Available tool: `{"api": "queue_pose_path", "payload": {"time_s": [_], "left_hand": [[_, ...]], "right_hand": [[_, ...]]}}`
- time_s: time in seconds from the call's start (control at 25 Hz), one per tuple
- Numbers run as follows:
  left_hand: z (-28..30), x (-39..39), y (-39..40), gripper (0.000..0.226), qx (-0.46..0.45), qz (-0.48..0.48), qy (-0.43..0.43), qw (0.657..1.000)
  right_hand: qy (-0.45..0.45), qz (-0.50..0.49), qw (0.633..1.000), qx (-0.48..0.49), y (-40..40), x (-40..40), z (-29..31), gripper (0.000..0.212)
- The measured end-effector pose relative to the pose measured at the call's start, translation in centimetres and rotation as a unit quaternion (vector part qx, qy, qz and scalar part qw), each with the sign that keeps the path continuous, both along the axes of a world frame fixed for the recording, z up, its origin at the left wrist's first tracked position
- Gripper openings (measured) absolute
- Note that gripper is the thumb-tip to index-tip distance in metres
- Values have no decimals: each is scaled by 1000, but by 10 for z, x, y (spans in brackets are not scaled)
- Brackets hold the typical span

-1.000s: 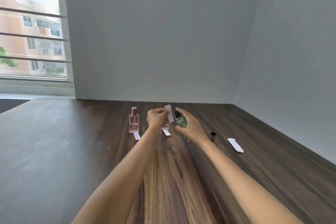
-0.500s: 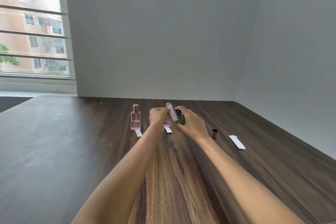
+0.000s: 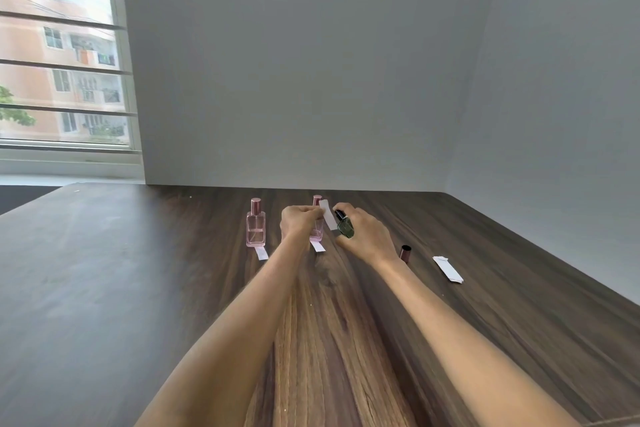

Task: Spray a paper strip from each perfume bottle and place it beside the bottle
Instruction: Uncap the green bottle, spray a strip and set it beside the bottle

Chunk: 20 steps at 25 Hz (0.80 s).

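Note:
My left hand (image 3: 298,221) pinches a white paper strip (image 3: 327,217) and holds it up above the table. My right hand (image 3: 367,236) grips a small green perfume bottle (image 3: 345,226), tilted with its black nozzle pointing at the strip. A pink perfume bottle (image 3: 255,227) stands at the left with a strip (image 3: 261,253) lying in front of it. A second pink bottle (image 3: 316,233) stands partly hidden behind my left hand, with a strip (image 3: 317,246) before it.
A dark red cap (image 3: 405,253) stands upright on the wooden table (image 3: 104,270) right of my right wrist. A small stack of white paper strips (image 3: 448,269) lies further right. Walls close the far side and right; a window is at the left.
The green bottle has tilted from label-forward to nozzle toward the strip, and both hands have drawn slightly closer together. The bottles and strips on the table have not moved.

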<state>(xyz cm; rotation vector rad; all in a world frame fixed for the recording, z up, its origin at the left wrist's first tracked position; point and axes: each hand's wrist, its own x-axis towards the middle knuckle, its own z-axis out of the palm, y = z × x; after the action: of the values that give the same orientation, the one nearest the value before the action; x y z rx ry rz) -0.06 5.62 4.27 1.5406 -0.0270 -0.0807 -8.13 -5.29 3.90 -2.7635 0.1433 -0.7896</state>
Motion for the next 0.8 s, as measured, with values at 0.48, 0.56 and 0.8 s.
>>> {"api": "queue_pose_path", "payload": {"time_s": [0.48, 0.56, 0.8], "left_hand": [[5, -10, -1, 9, 50, 19, -3, 999], [5, -10, -1, 5, 54, 20, -5, 998], [7, -12, -2, 14, 55, 19, -4, 998]], "right_hand": [[15, -23, 998, -52, -4, -1, -1, 49], [13, -22, 998, -52, -4, -2, -1, 51], [10, -24, 997, -77, 1, -4, 1, 51]]}}
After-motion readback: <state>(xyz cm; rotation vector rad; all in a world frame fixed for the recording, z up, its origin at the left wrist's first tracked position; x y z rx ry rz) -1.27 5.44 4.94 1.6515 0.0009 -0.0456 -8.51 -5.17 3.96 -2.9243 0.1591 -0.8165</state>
